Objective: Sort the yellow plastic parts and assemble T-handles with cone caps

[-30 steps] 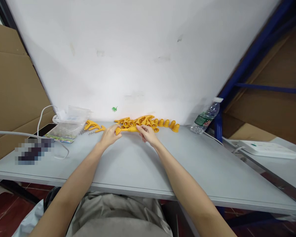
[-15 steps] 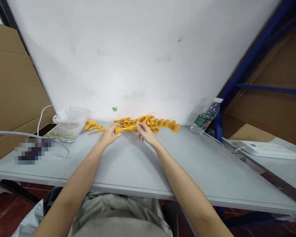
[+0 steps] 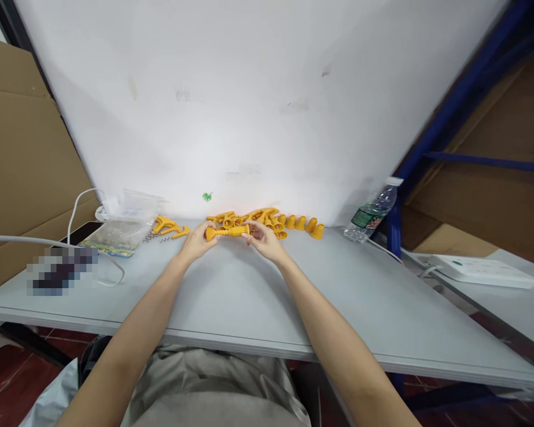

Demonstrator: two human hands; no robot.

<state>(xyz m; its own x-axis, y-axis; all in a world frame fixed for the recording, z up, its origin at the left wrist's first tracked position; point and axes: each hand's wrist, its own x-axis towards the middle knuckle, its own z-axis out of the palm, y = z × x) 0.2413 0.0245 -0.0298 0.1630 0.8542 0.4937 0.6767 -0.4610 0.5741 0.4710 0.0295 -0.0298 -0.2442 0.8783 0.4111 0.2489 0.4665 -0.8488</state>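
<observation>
A yellow plastic rod-like piece (image 3: 235, 231) with a ribbed stem and a thicker right part lies level between my hands, above the table. My left hand (image 3: 196, 242) is closed on its wider left end. Thumb and fingers of my right hand (image 3: 263, 242) pinch the right end. Just behind are several yellow branched parts (image 3: 267, 212) and yellow cups (image 3: 228, 223), partly hidden by my hands. More yellow hooked parts (image 3: 162, 225) lie left of my left hand, beside small metal bits (image 3: 150, 236) too small to name.
Yellow cups (image 3: 311, 225) stand in a row along the white back panel (image 3: 267, 118). A plastic bottle (image 3: 374, 210) leans at the right. Plastic bags (image 3: 115, 234), a phone (image 3: 84, 232) and a white cable (image 3: 115, 267) lie on the table's left; a power strip (image 3: 485, 271) sits far right.
My right hand has turned and its fingers have shifted to the end of the yellow piece, so more of its thick part shows. My left hand has moved slightly left, still holding it.
</observation>
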